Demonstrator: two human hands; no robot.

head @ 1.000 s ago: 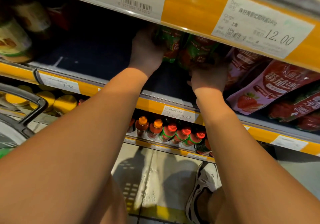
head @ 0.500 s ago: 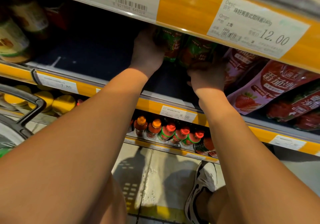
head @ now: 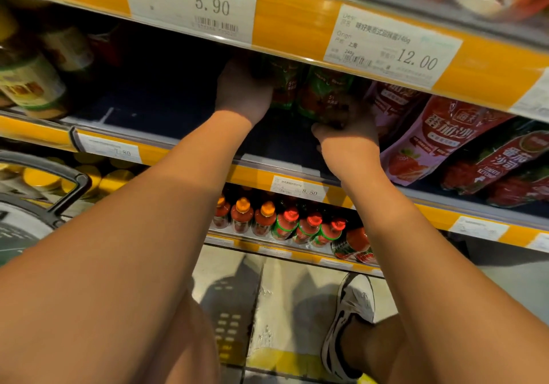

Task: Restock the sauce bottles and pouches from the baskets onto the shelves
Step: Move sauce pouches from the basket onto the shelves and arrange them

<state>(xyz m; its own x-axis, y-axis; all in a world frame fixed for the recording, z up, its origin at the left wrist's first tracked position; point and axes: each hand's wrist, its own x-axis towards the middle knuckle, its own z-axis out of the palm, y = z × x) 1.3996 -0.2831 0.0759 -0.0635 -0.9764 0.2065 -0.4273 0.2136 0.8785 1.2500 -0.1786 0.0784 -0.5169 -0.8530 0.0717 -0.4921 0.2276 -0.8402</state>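
Both my arms reach into the middle shelf [head: 285, 166]. My left hand [head: 242, 94] grips a green and red sauce pouch [head: 283, 86] from its left side; its fingers are hidden behind the pouch. My right hand [head: 349, 132] holds the bottom of a second green pouch [head: 322, 95] standing right beside the first. The tops of both pouches are hidden by the yellow shelf edge [head: 291, 24] above. Purple and red tomato sauce pouches [head: 427, 143] lean just right of my right hand.
Jars [head: 32, 86] stand at the shelf's left end, with a dark gap between them and my left hand. Red sauce bottles [head: 282, 223] with orange and red caps line the shelf below. A black basket handle [head: 59, 181] shows at left. My shoe [head: 347, 321] stands on the floor.
Both hands stay on the green pouches in nearly the same place. My view has shifted slightly; the right hand sits a little lower on its pouch.
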